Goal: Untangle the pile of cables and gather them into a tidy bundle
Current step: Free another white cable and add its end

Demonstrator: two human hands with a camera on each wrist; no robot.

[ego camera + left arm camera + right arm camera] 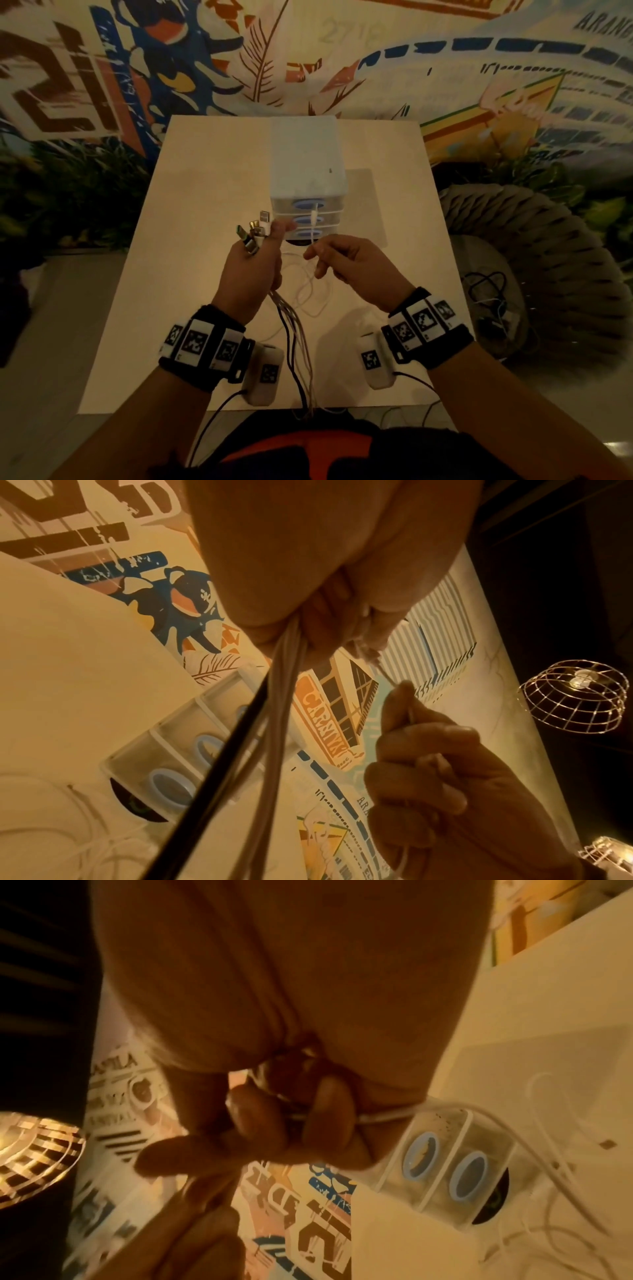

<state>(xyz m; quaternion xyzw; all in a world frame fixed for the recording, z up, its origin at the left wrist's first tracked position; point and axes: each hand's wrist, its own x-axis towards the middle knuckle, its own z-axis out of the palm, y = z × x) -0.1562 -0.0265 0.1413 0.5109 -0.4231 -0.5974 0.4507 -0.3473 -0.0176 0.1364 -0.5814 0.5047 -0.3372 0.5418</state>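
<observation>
Over the pale square surface, both hands are up and busy. Starting at the left, the left hand is clenched around a bundle of cables, and its fist shows close up in the left wrist view. A cluster of metal plugs fans up above the knuckles, while the strands, one black among several pale ones, drop from the bottom of the fist and run back over the near edge of the surface toward the person's lap. Just right of that fist a thin white cable rises to a slim connector that stands in front of the drawer fronts. The right hand pinches this cable between thumb and forefinger, the other fingers loosely curled; the right wrist view shows the strand passing through those fingertips and arcing away. The slack of that white cable lies in loose loops on the surface between the two wrists. Behind the hands, near the middle of the surface, sits a small clear drawer unit with three stacked drawers and round blue pulls. Far right, off the surface, a woven rope pouf stands on the floor with a separate tangle of dark cords lying on it.
</observation>
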